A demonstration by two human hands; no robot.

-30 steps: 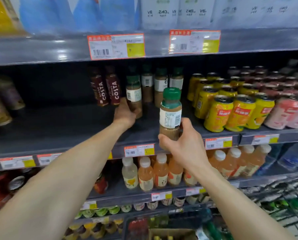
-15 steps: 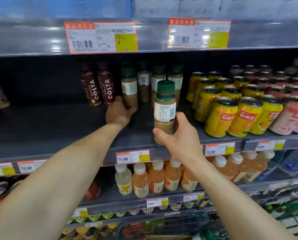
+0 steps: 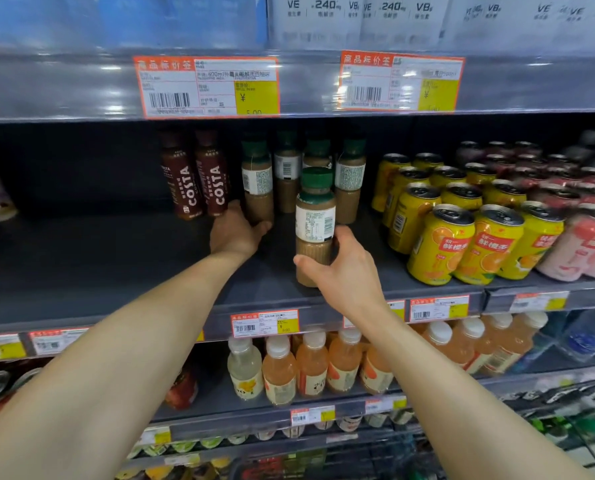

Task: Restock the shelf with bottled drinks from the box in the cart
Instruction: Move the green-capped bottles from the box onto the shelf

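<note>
Right hand [image 3: 344,271] wrapped around lower half of green-capped bottle [image 3: 315,220], upright at frame centre, base at dark shelf [image 3: 116,258] front. Left hand [image 3: 235,232] grips base of rear bottle [image 3: 257,181], just right of Costa bottles [image 3: 199,178].

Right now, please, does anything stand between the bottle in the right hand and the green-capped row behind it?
Nothing visible does: bare shelf lies between the held bottle and the row. The left hand grips a second bottle further left; the yellow cans stand to the right.
</note>
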